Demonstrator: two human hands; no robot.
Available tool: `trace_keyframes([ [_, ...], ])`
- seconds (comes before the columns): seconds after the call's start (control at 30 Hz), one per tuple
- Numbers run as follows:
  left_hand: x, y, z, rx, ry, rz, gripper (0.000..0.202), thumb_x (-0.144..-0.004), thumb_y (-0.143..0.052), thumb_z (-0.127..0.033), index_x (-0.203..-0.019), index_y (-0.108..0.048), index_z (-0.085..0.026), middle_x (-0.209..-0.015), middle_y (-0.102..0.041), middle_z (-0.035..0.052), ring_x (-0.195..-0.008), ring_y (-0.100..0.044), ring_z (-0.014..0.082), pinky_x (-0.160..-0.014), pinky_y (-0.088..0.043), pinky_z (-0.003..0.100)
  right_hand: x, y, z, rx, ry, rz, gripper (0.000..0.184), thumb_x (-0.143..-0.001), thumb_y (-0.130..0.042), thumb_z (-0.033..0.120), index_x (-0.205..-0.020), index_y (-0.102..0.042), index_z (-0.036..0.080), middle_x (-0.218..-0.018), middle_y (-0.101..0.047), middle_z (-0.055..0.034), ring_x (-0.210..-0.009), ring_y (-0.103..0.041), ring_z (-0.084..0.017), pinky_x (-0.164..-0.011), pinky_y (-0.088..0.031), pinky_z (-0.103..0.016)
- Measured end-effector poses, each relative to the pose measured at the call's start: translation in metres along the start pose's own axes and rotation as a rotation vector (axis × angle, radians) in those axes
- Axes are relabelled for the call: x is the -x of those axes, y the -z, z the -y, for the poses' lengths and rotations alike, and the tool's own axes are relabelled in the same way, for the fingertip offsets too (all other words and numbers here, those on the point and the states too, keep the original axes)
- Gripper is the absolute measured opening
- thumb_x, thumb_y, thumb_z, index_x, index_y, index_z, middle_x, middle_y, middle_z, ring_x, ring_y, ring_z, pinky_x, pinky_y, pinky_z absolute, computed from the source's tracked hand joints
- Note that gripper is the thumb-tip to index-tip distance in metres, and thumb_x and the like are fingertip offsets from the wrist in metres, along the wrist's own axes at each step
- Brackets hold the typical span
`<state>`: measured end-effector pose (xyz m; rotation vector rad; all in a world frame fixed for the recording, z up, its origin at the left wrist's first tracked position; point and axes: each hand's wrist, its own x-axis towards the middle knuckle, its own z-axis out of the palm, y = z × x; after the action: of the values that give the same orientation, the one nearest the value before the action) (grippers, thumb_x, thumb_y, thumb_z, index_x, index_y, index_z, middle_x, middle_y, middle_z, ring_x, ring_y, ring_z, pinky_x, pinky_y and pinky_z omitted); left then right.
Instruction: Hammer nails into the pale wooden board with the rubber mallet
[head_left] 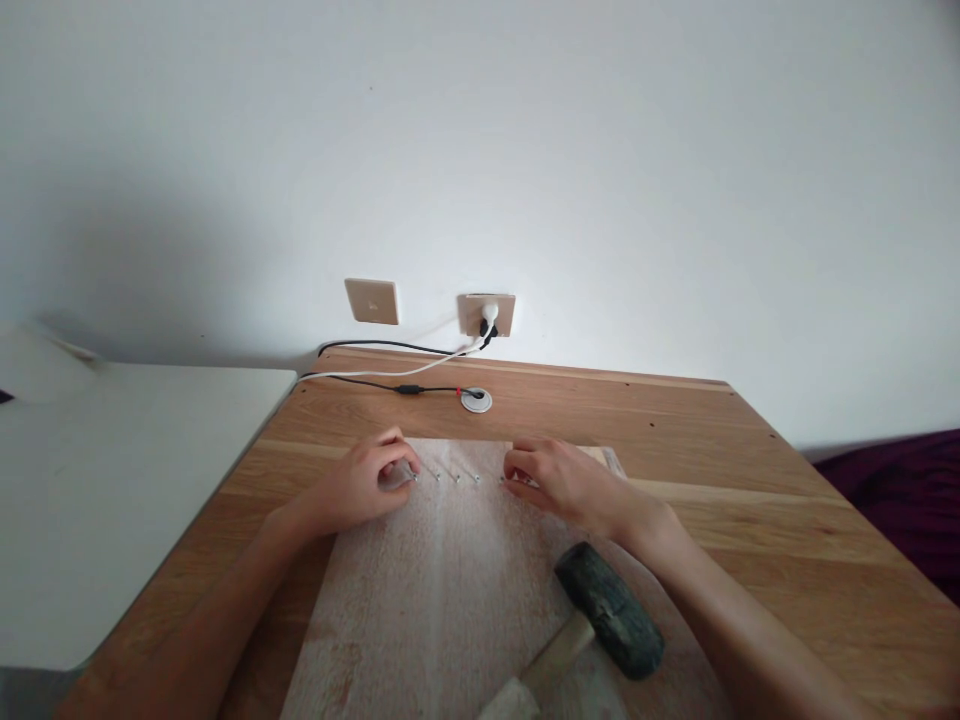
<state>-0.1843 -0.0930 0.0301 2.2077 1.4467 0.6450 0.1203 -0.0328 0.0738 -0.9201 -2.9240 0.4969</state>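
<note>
A row of several thin metal nails (457,477) lies side by side across the far part of a pale wooden board (405,590), heads towards me. They are too small to tell surely from screws. At the row's left end, the thumb and fingertips of my left hand (375,478) close on a nail (415,477). My right hand (559,480) is curled at the other end, its fingertips pinched at the rightmost nail, whose shaft they mostly hide. A mallet with a dark head (611,610) and a light handle (559,650) rests on the board nearer to me, below my right hand.
Beneath the board is a brown wooden table (757,520) against a white wall. Black and white cables run from a wall socket (486,315) past a round cable grommet (476,400). A white table (150,480) adjoins on the left; purple cloth (900,500) is at right.
</note>
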Motion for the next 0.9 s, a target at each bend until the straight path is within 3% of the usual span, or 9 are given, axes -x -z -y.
trace_keyframes([
  [0.3,-0.001,0.0,-0.003,0.009,-0.012,-0.027,0.011,-0.083,-0.06,-0.021,-0.087,-0.07,-0.019,-0.082,-0.055,-0.0003,-0.065,-0.051,0.0112,-0.063,-0.039,0.025,-0.005,0.0,0.011,0.128,-0.047,0.012,0.021,-0.104,-0.056,0.023,-0.091,-0.07,0.015,-0.095,-0.069,-0.008,-0.083,-0.065,-0.019,-0.073,-0.039,-0.029],
  [0.9,-0.002,-0.002,-0.001,0.06,-0.003,-0.066,0.008,-0.082,-0.062,-0.024,-0.077,-0.062,-0.018,-0.067,-0.048,-0.0048,-0.058,-0.045,0.0097,-0.058,-0.034,0.023,-0.006,-0.004,0.014,0.187,0.027,-0.003,0.02,-0.103,-0.053,0.013,-0.09,-0.069,0.014,-0.092,-0.069,-0.0081,-0.086,-0.063,-0.021,-0.076,-0.04,-0.031],
])
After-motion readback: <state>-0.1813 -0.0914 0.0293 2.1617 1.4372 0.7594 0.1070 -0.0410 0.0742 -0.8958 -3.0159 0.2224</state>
